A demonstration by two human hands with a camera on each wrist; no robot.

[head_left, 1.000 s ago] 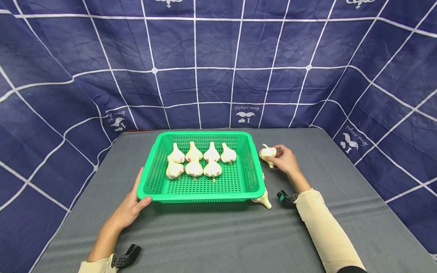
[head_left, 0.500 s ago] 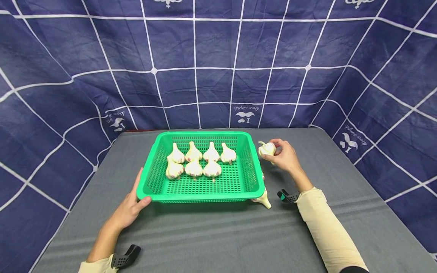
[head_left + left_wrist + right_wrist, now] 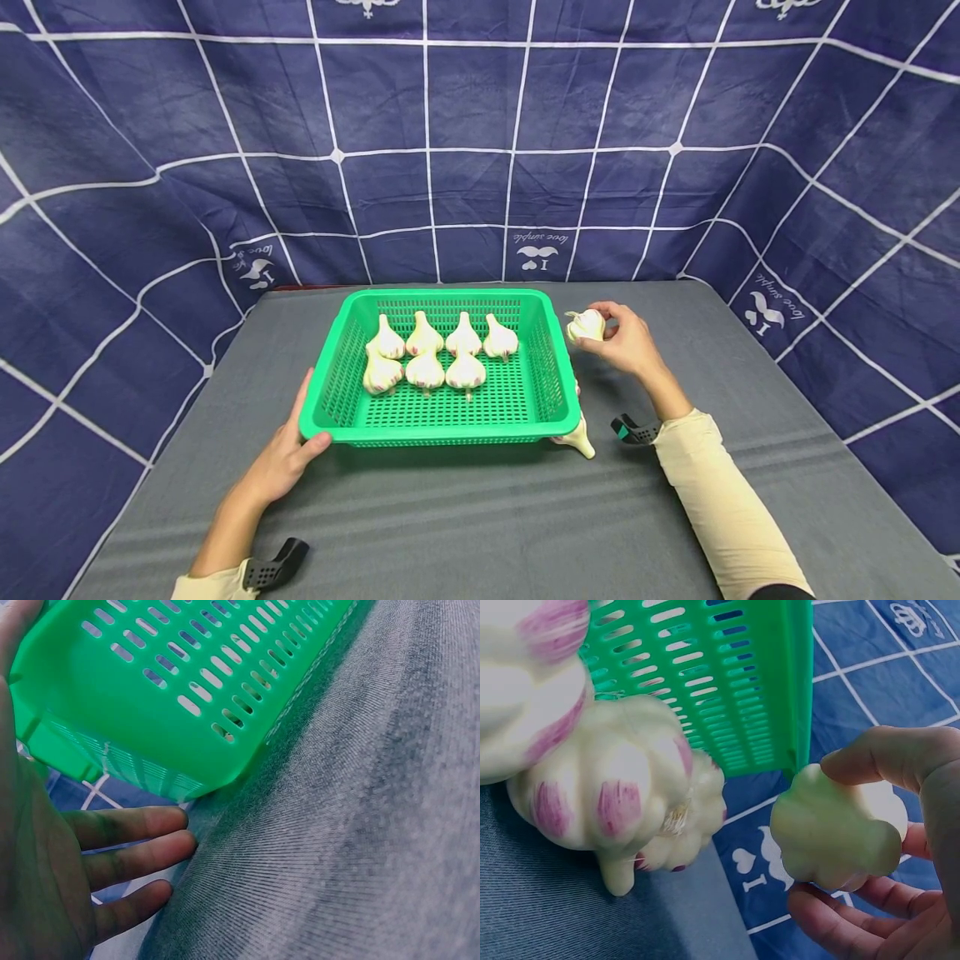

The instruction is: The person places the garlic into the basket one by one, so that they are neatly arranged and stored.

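Just outside the right wall of a green basket [image 3: 450, 434], a garlic bulb [image 3: 586, 325] clamped in the right hand [image 3: 628, 340], thumb on one side, fingers curled round the other; probably best kept in a light, even pinch on the lobed belly, well clear of the rim. Smooth-looking, perhaps slick, so better not squeezed hard. Just beside the same wall, loose bulbs [image 3: 615, 772], creamy with purple streaks, round and likely to roll if knocked by the wrist. Inside the slotted, plastic-looking basket, seven more bulbs [image 3: 425, 371], four behind and three in front. At the near left corner, left hand [image 3: 287, 457] with thumb over the rim, other fingers straight, not wrapped; useful steadying, presumably. Underneath, grey ribbed cloth [image 3: 465, 517]; behind, a creased blue curtain [image 3: 472, 100] with white gridlines
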